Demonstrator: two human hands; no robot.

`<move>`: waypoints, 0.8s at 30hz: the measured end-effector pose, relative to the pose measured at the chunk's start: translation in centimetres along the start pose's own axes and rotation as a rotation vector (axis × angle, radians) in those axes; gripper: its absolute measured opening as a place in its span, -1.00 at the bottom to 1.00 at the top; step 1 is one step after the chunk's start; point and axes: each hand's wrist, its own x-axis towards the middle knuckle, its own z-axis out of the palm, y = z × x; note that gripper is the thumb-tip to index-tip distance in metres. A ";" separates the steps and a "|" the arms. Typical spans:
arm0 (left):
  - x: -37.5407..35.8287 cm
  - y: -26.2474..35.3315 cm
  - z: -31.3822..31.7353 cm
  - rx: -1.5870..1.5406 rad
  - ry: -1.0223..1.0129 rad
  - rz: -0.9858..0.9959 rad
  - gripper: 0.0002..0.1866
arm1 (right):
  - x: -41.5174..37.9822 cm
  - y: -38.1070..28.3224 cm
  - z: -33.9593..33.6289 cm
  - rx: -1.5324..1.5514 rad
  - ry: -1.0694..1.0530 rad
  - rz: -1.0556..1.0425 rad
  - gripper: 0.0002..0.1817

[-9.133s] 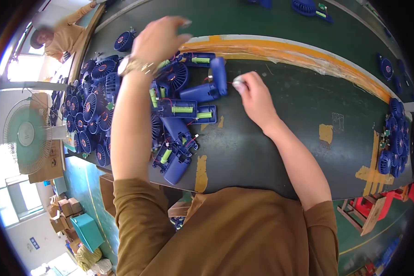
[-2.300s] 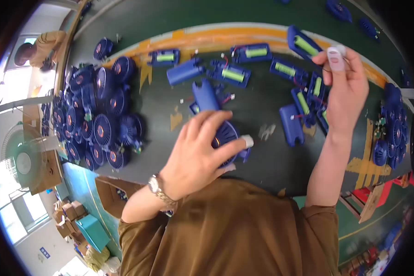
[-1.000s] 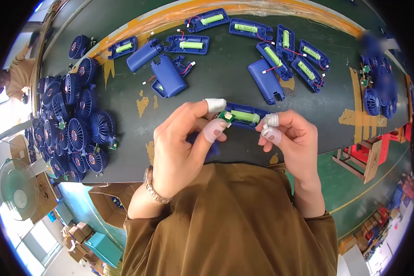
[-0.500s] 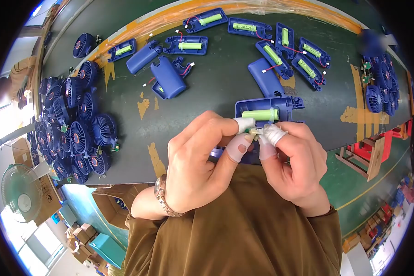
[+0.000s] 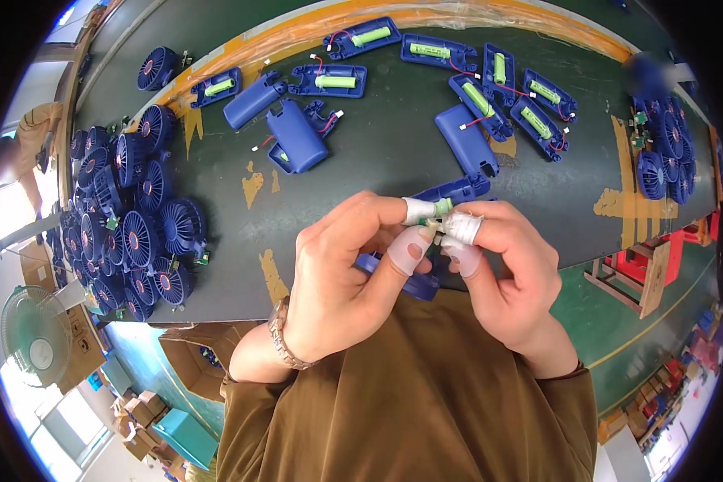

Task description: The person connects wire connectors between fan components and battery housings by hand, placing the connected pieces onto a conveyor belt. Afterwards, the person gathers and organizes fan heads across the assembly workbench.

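My left hand (image 5: pixel 349 261), with taped fingertips and a watch on the wrist, pinches a small green circuit board (image 5: pixel 430 222). Facing it, my right hand (image 5: pixel 512 269) closes its taped thumb and forefinger on a small white connector plug (image 5: pixel 443 229) at the board's edge. Behind the fingertips is a blue housing half (image 5: pixel 467 187), partly hidden, with a green battery cell (image 5: pixel 443 206) in it. Below the fingers, close to my body, a blue fan part (image 5: pixel 416 285) shows between the hands, mostly covered by them.
Blue fans (image 5: pixel 140 239) are piled on the table's left side, with more fans (image 5: pixel 671 145) at the right. Several housings with green cells and red wires (image 5: pixel 329 81) lie along the back. A standing fan (image 5: pixel 38 341) and another person (image 5: pixel 36 145) are at the left.
The housing behind my hands has tilted and is now more hidden. My right hand has shifted slightly left and its fingers have moved at the plug. Both hands keep their pinch.
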 end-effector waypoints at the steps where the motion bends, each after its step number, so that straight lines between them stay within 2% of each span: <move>1: 0.0 0.0 0.0 0.031 -0.005 0.027 -0.88 | 0.0 0.5 -0.3 0.018 -0.015 -0.003 -0.86; 2: -0.1 -0.1 -0.1 0.063 -0.009 0.054 -0.87 | 0.0 0.7 -0.5 0.036 -0.031 -0.007 -0.86; 5: 0.1 -0.1 -0.6 0.273 -0.028 0.250 -0.85 | 0.2 -0.7 -0.4 0.259 0.022 0.386 -0.84; 8: 0.1 0.5 -1.1 0.502 -0.042 0.435 -0.82 | 1.0 -1.4 -1.8 0.251 -0.166 0.570 -0.84; 12: 0.0 0.3 -0.7 0.582 0.030 0.532 -0.81 | 1.4 -1.6 -1.9 0.160 -0.191 0.521 -0.83; 17: 0.0 0.0 -0.9 0.528 0.033 0.492 -0.84 | 1.0 -1.3 -1.1 0.147 -0.138 0.429 -0.81; 24: -0.2 -0.4 -1.3 0.474 0.040 0.443 -0.84 | 0.8 -1.3 -0.4 0.222 -0.105 0.477 -0.81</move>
